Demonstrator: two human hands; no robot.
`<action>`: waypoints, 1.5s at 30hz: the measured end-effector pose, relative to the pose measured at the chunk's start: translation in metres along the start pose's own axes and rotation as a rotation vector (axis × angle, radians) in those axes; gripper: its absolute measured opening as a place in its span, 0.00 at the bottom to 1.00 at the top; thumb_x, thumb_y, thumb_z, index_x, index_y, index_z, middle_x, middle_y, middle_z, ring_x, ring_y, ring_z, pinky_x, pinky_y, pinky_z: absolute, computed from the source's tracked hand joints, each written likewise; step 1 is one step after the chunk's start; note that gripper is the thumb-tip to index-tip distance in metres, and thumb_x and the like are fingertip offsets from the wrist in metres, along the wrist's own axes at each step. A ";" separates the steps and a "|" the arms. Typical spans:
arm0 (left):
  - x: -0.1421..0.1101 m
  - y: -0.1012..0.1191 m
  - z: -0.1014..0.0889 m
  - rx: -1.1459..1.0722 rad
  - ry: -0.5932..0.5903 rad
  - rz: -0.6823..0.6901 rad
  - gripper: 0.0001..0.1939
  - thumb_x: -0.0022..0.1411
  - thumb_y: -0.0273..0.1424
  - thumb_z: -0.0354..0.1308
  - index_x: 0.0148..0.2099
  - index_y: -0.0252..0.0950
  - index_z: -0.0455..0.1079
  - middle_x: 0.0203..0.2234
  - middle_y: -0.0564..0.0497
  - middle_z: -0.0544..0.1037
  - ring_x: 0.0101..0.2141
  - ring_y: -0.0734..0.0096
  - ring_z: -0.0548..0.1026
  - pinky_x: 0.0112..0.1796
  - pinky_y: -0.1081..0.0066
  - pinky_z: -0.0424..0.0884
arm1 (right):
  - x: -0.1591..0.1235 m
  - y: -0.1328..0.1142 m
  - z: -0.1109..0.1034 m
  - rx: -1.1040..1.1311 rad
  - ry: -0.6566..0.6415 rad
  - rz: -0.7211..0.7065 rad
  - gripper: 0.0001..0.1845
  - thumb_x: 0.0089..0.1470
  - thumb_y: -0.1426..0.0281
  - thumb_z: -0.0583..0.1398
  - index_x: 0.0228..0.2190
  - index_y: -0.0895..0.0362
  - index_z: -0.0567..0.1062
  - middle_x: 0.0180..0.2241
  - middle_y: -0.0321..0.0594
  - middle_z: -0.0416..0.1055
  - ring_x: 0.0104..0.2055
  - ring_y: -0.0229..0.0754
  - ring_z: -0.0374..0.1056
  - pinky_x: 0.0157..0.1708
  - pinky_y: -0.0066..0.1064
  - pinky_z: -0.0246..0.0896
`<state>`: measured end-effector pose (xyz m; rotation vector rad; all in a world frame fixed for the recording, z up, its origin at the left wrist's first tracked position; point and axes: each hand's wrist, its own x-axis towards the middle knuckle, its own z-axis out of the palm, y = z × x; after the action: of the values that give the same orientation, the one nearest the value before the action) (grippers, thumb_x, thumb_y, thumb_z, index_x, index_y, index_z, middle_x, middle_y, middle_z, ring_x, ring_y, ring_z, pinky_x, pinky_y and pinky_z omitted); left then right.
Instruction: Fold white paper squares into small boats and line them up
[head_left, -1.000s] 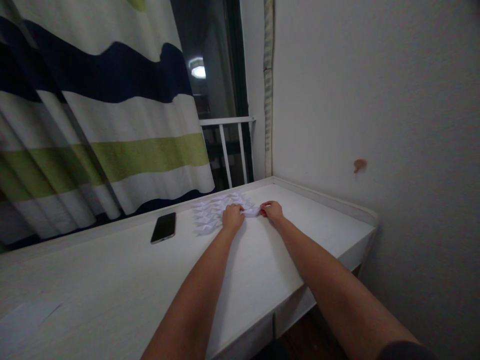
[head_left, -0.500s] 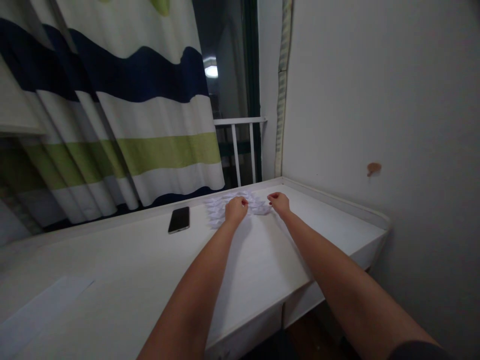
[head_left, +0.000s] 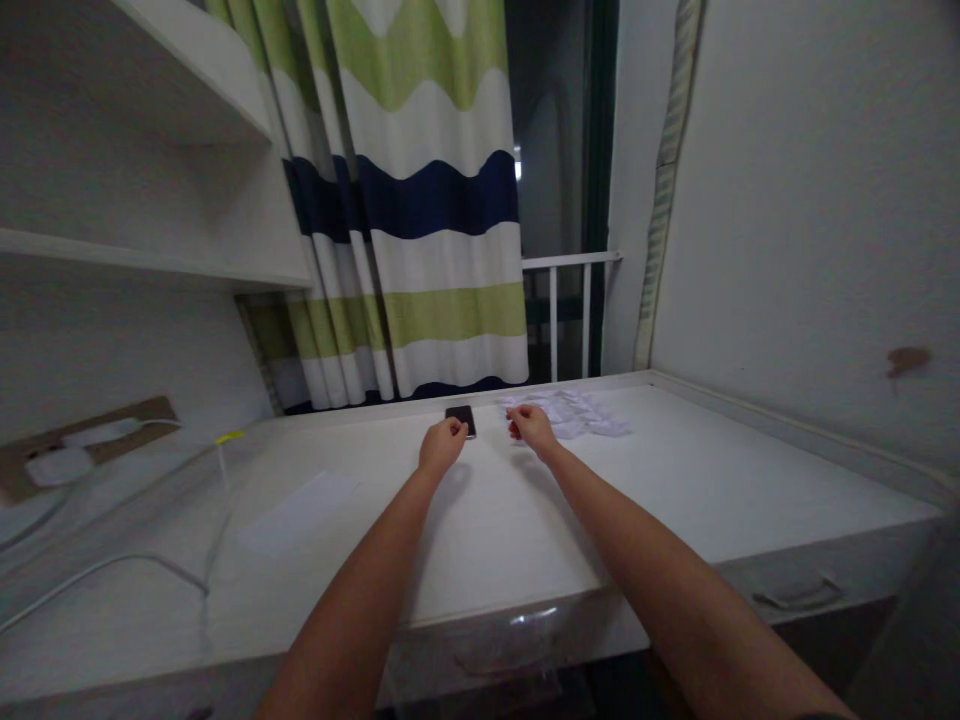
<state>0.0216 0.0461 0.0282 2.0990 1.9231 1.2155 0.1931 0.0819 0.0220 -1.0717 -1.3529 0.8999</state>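
Hands moved left | folded papers behind, rightward of right hand | both curled, cannot tell if gripping

The left hand has been taken off the papers and carried toward nine o'clock, its fingertips now seen overlapping the phone! And the right hand, too, has been brought across, from the papers' three o'clock end to their nine o'clock end. The view has been swung round: more shelf is revealed at ten o'clock, plugs at eight, a drawer handle at four, and the sheet at eight is no longer cut off.
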 end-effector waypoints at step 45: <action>-0.077 -0.165 -0.123 0.312 -0.109 -0.207 0.16 0.50 0.38 0.48 0.37 0.35 0.70 0.37 0.47 0.75 0.39 0.66 0.72 0.41 0.72 0.64 | -0.040 0.030 0.027 -0.213 -0.212 -0.099 0.13 0.44 0.65 0.53 0.16 0.59 0.66 0.11 0.30 0.56 0.14 0.30 0.50 0.18 0.24 0.45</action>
<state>-0.1772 -0.0390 -0.0109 1.9778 2.3329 0.7887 0.1670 0.0549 -0.0201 -1.0813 -1.6941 0.8267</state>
